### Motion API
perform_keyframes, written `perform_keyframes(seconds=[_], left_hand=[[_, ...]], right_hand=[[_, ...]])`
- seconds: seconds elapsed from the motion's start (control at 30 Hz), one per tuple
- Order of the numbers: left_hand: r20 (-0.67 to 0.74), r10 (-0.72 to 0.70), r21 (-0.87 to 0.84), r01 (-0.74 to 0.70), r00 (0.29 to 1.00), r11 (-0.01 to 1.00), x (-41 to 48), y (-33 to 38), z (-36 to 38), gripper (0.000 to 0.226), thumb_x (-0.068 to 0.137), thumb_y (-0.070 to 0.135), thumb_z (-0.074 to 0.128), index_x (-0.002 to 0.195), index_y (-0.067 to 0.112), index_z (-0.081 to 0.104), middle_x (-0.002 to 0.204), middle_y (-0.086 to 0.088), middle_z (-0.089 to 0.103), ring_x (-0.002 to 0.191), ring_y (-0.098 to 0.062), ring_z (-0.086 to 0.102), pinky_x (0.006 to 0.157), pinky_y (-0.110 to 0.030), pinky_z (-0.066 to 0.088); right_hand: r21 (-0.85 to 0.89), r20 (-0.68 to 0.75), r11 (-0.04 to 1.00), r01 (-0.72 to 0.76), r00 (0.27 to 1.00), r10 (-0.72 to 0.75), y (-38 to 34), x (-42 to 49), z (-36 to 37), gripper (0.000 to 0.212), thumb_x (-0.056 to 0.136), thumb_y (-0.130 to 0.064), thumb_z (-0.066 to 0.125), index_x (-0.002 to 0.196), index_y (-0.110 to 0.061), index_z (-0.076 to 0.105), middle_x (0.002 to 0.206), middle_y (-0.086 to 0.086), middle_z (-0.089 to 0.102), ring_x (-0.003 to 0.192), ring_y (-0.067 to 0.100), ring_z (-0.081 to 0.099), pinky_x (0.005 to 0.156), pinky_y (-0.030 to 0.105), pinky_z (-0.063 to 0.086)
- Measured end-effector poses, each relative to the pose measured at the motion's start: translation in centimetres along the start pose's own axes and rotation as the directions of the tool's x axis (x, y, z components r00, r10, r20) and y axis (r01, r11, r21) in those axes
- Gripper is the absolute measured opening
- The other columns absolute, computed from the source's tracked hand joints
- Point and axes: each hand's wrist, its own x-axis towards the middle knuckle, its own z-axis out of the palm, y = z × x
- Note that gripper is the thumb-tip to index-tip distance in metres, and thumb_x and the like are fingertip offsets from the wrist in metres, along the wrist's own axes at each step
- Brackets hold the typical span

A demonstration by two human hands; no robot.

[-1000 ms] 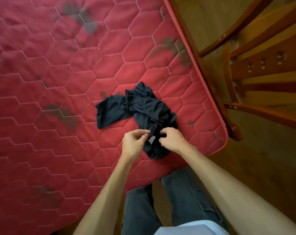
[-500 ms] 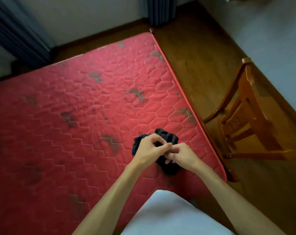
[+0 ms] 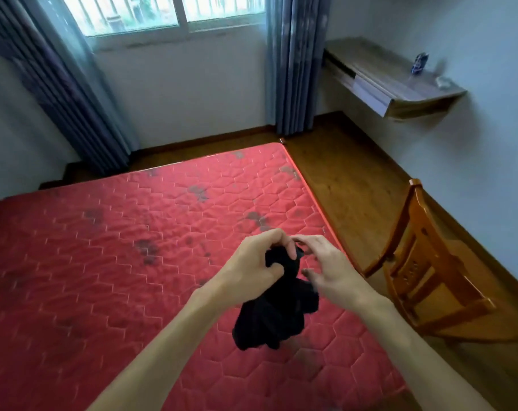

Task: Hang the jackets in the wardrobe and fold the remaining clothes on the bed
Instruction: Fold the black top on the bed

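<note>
Head view, single frame.

- Dark garment (image 3: pixel 277 318): bunched, hanging from the hands over the near right part of the red quilted mattress (image 3: pixel 103 262). Cannot tell whether its lower end touches the mattress.
- Left hand (image 3: pixel 253 262): grip closed round the top of the garment, fingers curled into the cloth.
- Right hand (image 3: pixel 326 268): just beside the left, forefinger reaching to the top of the garment, other fingers loosely curved. Frame is blurred here; cannot tell whether this grip pinches the cloth or only touches it.
- Mattress: bare apart from grey stains; no other clothes lie on the visible part.
- Wooden chair (image 3: pixel 429 277): on the wood floor (image 3: pixel 349 179) just beside the bed's right edge, seat bare.
- Wall shelf (image 3: pixel 391 81): far right wall, with a pale drawer front under its top; drawer contents not visible. On top stand a small blue-and-white container (image 3: pixel 419 63), upright, contents not readable, and nearer the front end a small white object (image 3: pixel 443 82), too blurred to identify.
- Window (image 3: pixel 174 10) on the far wall, blue curtains (image 3: pixel 293 63) drawn to each side.
</note>
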Motion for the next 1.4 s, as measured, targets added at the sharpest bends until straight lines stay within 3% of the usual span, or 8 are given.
perform_keyframes(seconds=[0.23, 0.53, 0.77, 0.87, 0.97, 1.13, 1.23, 1.4], left_hand=[[-0.198, 0.165, 0.21, -0.123, 0.966, 0.97, -1.7, 1.7, -5.4, 0.055, 0.073, -0.017, 0.044, 0.112, 0.016, 0.063, 0.106, 0.008, 0.067, 0.103, -0.006, 0.064, 0.085, -0.018, 0.052], [-0.45, 0.044, 0.535, 0.229, 0.892, 0.813, -2.5, -6.2, -11.5, 0.049, 0.077, -0.008, 0.062, 0.114, 0.024, 0.066, 0.109, 0.012, 0.063, 0.097, -0.011, 0.06, 0.086, -0.037, 0.055], [-0.624, -0.291, 0.232, 0.527, 0.725, 0.818, -3.5, -9.5, -14.0, 0.032, 0.087, -0.005, 0.054, 0.1, 0.018, 0.072, 0.088, 0.006, 0.073, 0.083, -0.018, 0.071, 0.071, -0.028, 0.056], [-0.487, -0.461, -0.103, 0.476, 0.742, 0.873, -3.3, -8.6, -14.5, 0.031, 0.101, 0.007, 0.043, 0.11, 0.018, 0.071, 0.103, 0.002, 0.075, 0.1, -0.014, 0.07, 0.09, -0.035, 0.056], [-0.411, -0.494, -0.213, 0.447, 0.766, 0.869, -3.0, -6.7, -14.1, 0.04, 0.106, 0.019, 0.033, 0.112, 0.015, 0.072, 0.105, -0.004, 0.076, 0.101, -0.016, 0.07, 0.082, -0.025, 0.052], [-0.367, -0.411, -0.064, 0.418, 0.835, 0.906, -0.8, -4.0, -12.5, 0.032, 0.103, 0.007, 0.033, 0.108, -0.004, 0.063, 0.102, -0.017, 0.069, 0.096, -0.025, 0.067, 0.082, -0.029, 0.051], [-0.256, -0.38, -0.001, 0.393, 0.889, 0.92, 0.7, -2.1, -11.3, 0.031, 0.104, 0.008, 0.034, 0.094, 0.002, 0.062, 0.09, -0.005, 0.064, 0.082, -0.005, 0.062, 0.075, -0.018, 0.047], [-0.292, -0.359, -0.043, 0.362, 0.887, 0.931, 2.0, 0.4, -11.0, 0.037, 0.105, 0.017, 0.037, 0.074, 0.011, 0.057, 0.07, 0.004, 0.058, 0.062, -0.002, 0.057, 0.06, -0.017, 0.043]], right_hand=[[0.094, -0.042, 0.978, 0.186, 0.982, -0.183, -4.3, 3.7, 0.1, 0.018, 0.086, -0.005, 0.068, 0.096, -0.02, 0.069, 0.083, -0.013, 0.071, 0.078, 0.006, 0.066, 0.07, 0.031, 0.052], [0.148, -0.379, 0.94, 0.308, 0.895, -0.234, -8.5, 7.7, -4.8, 0.03, 0.08, 0.007, 0.068, 0.095, -0.018, 0.077, 0.088, -0.015, 0.074, 0.082, -0.001, 0.069, 0.074, 0.011, 0.052], [0.193, -0.455, 0.946, 0.259, 0.878, -0.147, -7.9, 10.2, -8.8, 0.016, 0.083, -0.007, 0.075, 0.085, -0.023, 0.07, 0.082, -0.011, 0.072, 0.08, 0.005, 0.069, 0.073, 0.024, 0.055], [0.193, -0.488, 0.953, 0.234, 0.866, -0.113, -6.9, 11.0, -9.6, 0.024, 0.086, 0.006, 0.063, 0.075, -0.015, 0.062, 0.085, -0.008, 0.072, 0.086, 0.003, 0.07, 0.079, 0.021, 0.057], [0.285, -0.515, 0.937, 0.203, 0.857, -0.029, -6.7, 11.3, -11.0, 0.022, 0.091, 0.006, 0.058, 0.078, -0.011, 0.061, 0.085, -0.004, 0.072, 0.085, -0.002, 0.07, 0.073, 0.015, 0.056], [0.097, -0.065, 0.988, 0.121, 0.991, -0.115, -4.9, 12.1, -9.3, 0.03, 0.09, -0.008, 0.069, 0.109, -0.03, 0.062, 0.087, -0.006, 0.072, 0.081, 0.004, 0.071, 0.066, 0.02, 0.057], [0.007, 0.273, 0.998, 0.069, 0.96, -0.068, -2.0, 12.5, -3.9, 0.05, 0.088, 0.007, 0.064, 0.121, -0.03, 0.06, 0.105, -0.009, 0.068, 0.097, 0.009, 0.067, 0.082, 0.021, 0.058], [-0.048, 0.485, 0.987, 0.153, 0.867, -0.111, 0.1, 12.0, 4.8, 0.072, 0.077, 0.003, 0.074, 0.138, -0.03, 0.053, 0.125, -0.008, 0.064, 0.11, 0.008, 0.061, 0.091, 0.02, 0.052]])
